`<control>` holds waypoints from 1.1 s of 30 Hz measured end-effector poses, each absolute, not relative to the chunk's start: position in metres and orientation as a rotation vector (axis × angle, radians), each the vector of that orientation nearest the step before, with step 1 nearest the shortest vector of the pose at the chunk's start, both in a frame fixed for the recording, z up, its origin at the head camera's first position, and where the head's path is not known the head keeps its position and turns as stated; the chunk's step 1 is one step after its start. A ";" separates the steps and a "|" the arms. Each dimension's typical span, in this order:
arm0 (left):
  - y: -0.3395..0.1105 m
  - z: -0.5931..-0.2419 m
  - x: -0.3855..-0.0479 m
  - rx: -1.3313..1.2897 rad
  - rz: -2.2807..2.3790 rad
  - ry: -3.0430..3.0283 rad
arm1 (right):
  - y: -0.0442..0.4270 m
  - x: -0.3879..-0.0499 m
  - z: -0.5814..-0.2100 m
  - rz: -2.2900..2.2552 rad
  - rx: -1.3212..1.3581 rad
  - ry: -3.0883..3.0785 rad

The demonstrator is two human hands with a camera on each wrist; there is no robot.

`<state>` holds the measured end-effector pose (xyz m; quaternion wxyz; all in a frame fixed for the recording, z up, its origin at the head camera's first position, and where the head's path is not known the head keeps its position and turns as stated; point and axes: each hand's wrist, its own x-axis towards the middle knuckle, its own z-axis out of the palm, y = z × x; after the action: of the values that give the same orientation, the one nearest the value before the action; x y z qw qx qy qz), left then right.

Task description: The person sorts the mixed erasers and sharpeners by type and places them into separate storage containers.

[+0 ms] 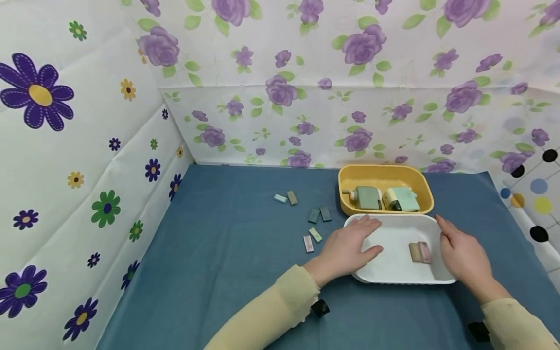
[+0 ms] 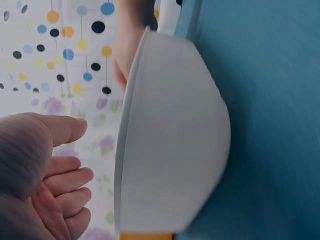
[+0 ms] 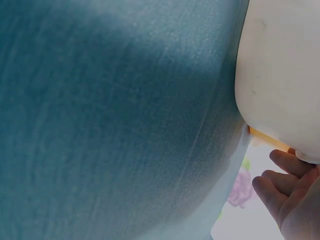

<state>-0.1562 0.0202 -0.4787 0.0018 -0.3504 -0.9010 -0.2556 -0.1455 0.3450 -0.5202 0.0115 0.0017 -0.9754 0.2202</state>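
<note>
A white tub (image 1: 393,274) stands on the blue cloth, with a tan block (image 1: 415,252) and a pink block (image 1: 424,252) side by side inside. My left hand (image 1: 343,250) is over the tub's left end, fingers extended. The left wrist view shows that hand (image 2: 47,180) apart from the tub's side (image 2: 172,135), holding nothing. At the right end, my right hand (image 1: 467,257) is beside the rim with fingers reaching forward. In the right wrist view its loosely extended fingers (image 3: 272,192) are by the rim of the tub (image 3: 280,75); contact there is unclear.
Behind the white tub, a yellow tub (image 1: 347,204) holds a grey-green object (image 1: 369,198) and a mint-and-cream one (image 1: 404,199). Left of the tubs lie several small blocks: light blue (image 1: 280,198), tan (image 1: 292,197), dark (image 1: 313,215), pale green (image 1: 315,235) and pink (image 1: 308,244). Flowered sheets hang behind.
</note>
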 end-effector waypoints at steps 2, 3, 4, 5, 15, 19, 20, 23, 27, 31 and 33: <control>0.009 -0.479 -0.159 -1.083 -0.832 -2.821 | 0.345 -0.145 -0.520 0.686 0.004 -3.042; 0.005 -0.479 -0.161 -1.073 -0.845 -2.817 | 0.345 -0.145 -0.521 0.684 0.005 -3.041; 0.000 -0.479 -0.163 -1.063 -0.856 -2.815 | 0.346 -0.146 -0.521 0.681 0.006 -3.040; -0.005 -0.479 -0.164 -1.051 -0.870 -2.816 | 0.346 -0.146 -0.521 0.678 0.007 -3.039; -0.049 -0.486 -0.180 -0.938 -1.001 -2.845 | 0.345 -0.145 -0.522 0.682 -0.016 -3.058; -0.065 -0.492 -0.183 -0.902 -0.952 -2.894 | 0.345 -0.145 -0.522 0.686 -0.018 -3.054; -0.069 -0.495 -0.184 -0.894 -0.932 -2.911 | 0.345 -0.145 -0.523 0.687 -0.021 -3.056; -0.082 -0.502 -0.183 -0.878 -0.876 -2.957 | 0.345 -0.144 -0.523 0.689 -0.027 -3.054; -0.095 -0.508 -0.185 -0.881 -0.785 -3.003 | 0.344 -0.143 -0.524 0.681 -0.027 -3.046; -0.103 -0.510 -0.187 -0.892 -0.692 -3.067 | 0.344 -0.144 -0.522 0.679 -0.023 -3.040; -0.104 -0.509 -0.186 -0.878 -0.628 -3.115 | 0.343 -0.145 -0.522 0.676 -0.018 -3.034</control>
<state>-0.1865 -0.1043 -0.5094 -0.0776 -0.2656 -0.9420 -0.1899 -0.1445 0.3434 -0.5221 0.0165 -0.0058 -0.9759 0.2175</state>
